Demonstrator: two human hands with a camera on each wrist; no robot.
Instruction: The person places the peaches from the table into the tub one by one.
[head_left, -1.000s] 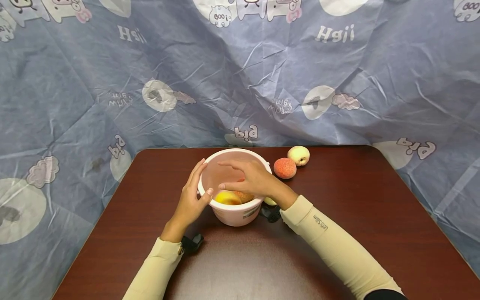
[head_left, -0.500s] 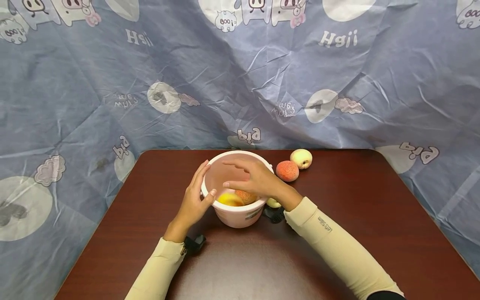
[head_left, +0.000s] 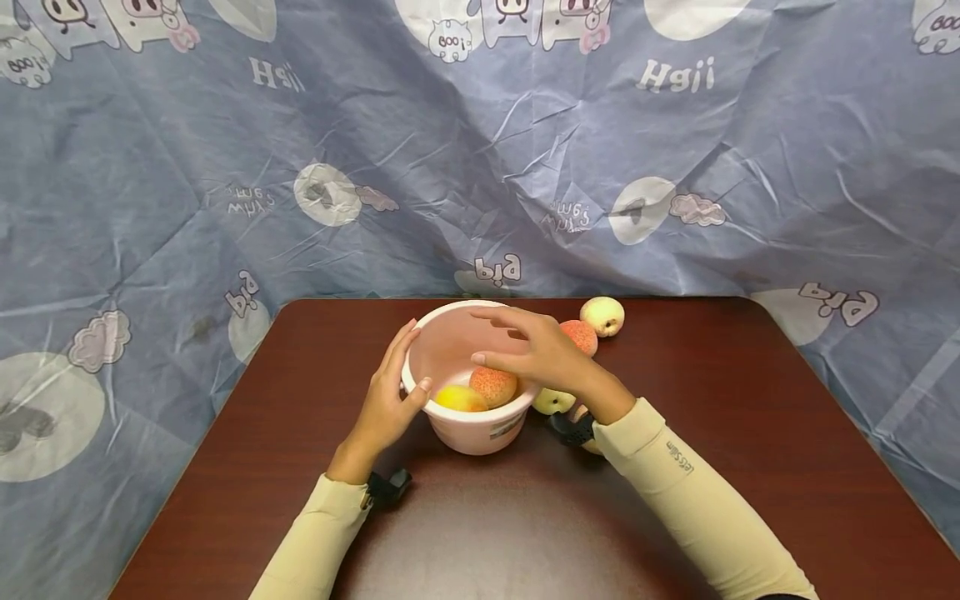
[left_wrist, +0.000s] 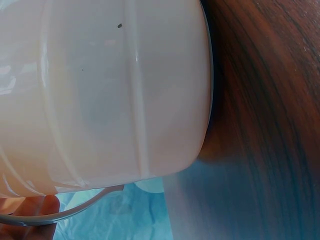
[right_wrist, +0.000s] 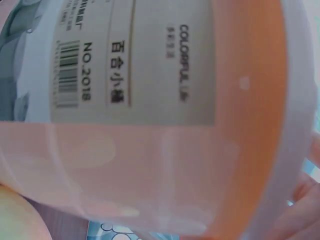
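A pale pink plastic bucket (head_left: 480, 433) stands upright on the table. My left hand (head_left: 382, 400) holds its left side, with fingers along the outside and thumb at the front rim. Inside the bucket lie a yellow fruit (head_left: 459, 398) and an orange-red peach-like fruit (head_left: 492, 386). My right hand (head_left: 543, 350) hovers over the bucket's right rim, fingers loosely spread and nothing in them. In the right wrist view, the bucket's printed label (right_wrist: 145, 60) fills much of the picture, with right fingers (right_wrist: 300, 210) near the rim.
Right of the bucket lie a red-orange fruit (head_left: 581, 336), a cream fruit (head_left: 602, 317) and a pale green-yellow fruit (head_left: 553, 402). Another fruit is mostly hidden under my right wrist. A blue printed sheet (head_left: 480, 167) hangs behind the dark wooden table (head_left: 720, 392).
My right hand has drifted right and slightly back from over the bucket's middle, uncovering more of the orange-red fruit inside. The left hand keeps its place on the bucket.
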